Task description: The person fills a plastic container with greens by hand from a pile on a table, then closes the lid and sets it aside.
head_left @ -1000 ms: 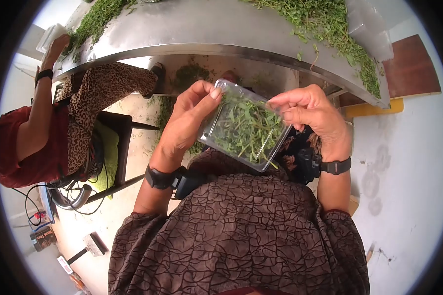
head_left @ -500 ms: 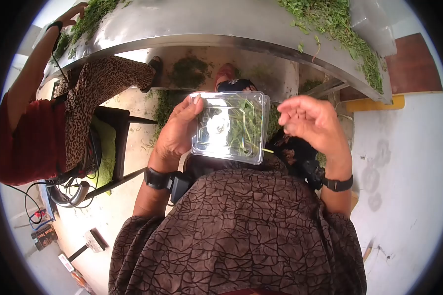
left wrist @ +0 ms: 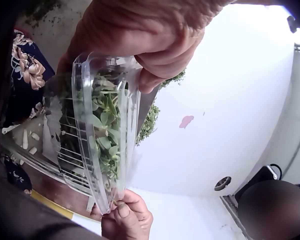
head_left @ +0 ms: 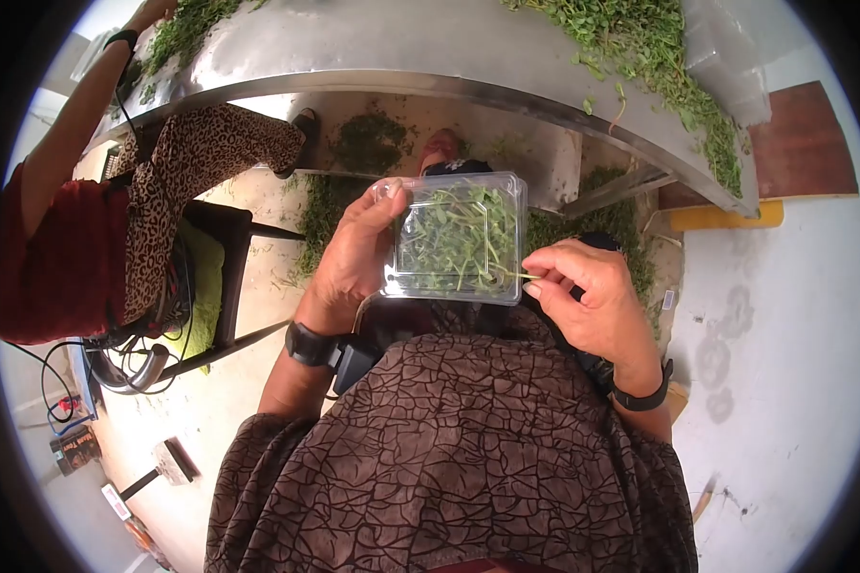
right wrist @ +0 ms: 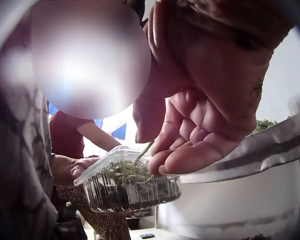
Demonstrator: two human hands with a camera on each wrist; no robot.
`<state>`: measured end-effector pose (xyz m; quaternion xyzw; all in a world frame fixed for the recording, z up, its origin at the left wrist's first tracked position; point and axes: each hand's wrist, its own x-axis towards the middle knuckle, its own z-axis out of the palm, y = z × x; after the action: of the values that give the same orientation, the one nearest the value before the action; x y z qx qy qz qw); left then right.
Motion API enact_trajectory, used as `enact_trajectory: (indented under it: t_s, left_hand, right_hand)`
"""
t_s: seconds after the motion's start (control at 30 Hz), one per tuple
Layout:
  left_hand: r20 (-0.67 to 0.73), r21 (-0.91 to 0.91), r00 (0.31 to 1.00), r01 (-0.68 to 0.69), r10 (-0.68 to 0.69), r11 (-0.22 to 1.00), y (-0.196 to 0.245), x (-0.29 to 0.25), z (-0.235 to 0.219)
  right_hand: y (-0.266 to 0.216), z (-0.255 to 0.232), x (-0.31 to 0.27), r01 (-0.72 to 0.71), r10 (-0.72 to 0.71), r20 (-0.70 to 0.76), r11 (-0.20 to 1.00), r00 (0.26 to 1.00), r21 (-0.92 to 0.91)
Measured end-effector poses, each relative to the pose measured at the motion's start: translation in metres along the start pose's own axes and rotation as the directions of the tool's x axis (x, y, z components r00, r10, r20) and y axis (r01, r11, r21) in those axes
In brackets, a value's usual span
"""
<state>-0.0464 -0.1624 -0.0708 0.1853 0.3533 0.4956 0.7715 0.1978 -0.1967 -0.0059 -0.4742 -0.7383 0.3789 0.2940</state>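
My left hand (head_left: 354, 244) grips a clear plastic clamshell box (head_left: 387, 280) by its left side, thumb over the top corner. Leafy green sprigs (head_left: 449, 239) fill the box under its lid. At the box's right edge, my right hand (head_left: 588, 296) pinches a thin green stem (head_left: 516, 275) that pokes out between thumb and forefinger. The right wrist view shows that stem (right wrist: 145, 150) rising from the rim to the fingertips. Seen from the left wrist, the box (left wrist: 82, 135) stands on edge, with leaves pressed against its ribbed wall.
A metal table (head_left: 401, 43) spans the front, bearing a heap of greens (head_left: 631, 48) at right and another pile (head_left: 186, 29) at left. Clear boxes (head_left: 726, 57) stack at its right end. A person in leopard-print trousers (head_left: 196, 143) sits at left. Loose greens (head_left: 368, 138) litter the floor.
The right hand first touched the box's edge, moved off to the right, then came back down and now pinches the stem. In the left hand, the box has turned more level.
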Motion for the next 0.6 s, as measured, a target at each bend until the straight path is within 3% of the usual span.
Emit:
enact_trajectory:
  t_s: [0.1, 0.17, 0.3, 0.47, 0.6]
  left_hand:
    - [0.022, -0.02, 1.0, 0.003, -0.002, 1.0, -0.002, 0.002, 0.0]
    - [0.021, -0.013, 1.0, 0.006, -0.006, 1.0, -0.002, 0.002, 0.0]
    - [0.041, 0.075, 0.999, -0.01, 0.007, 0.997, -0.002, 0.003, -0.002]
    - [0.048, 0.066, 0.999, 0.003, -0.006, 0.998, -0.006, 0.003, 0.0]
    - [-0.033, 0.114, 0.999, 0.012, -0.009, 0.993, -0.008, 0.001, 0.005]
  right_hand:
    - [0.001, 0.001, 0.001, 0.071, -0.074, -0.031, 0.995, 0.997, -0.067]
    - [0.005, 0.001, 0.002, 0.162, -0.17, -0.027, 0.966, 0.985, -0.204]
    - [0.003, 0.002, 0.001, 0.197, -0.209, -0.018, 0.945, 0.978, -0.261]
    - [-0.002, 0.002, 0.004, 0.306, -0.31, 0.078, 0.81, 0.947, -0.499]
    - [-0.003, 0.006, 0.004, 0.373, -0.343, 0.169, 0.707, 0.924, -0.601]
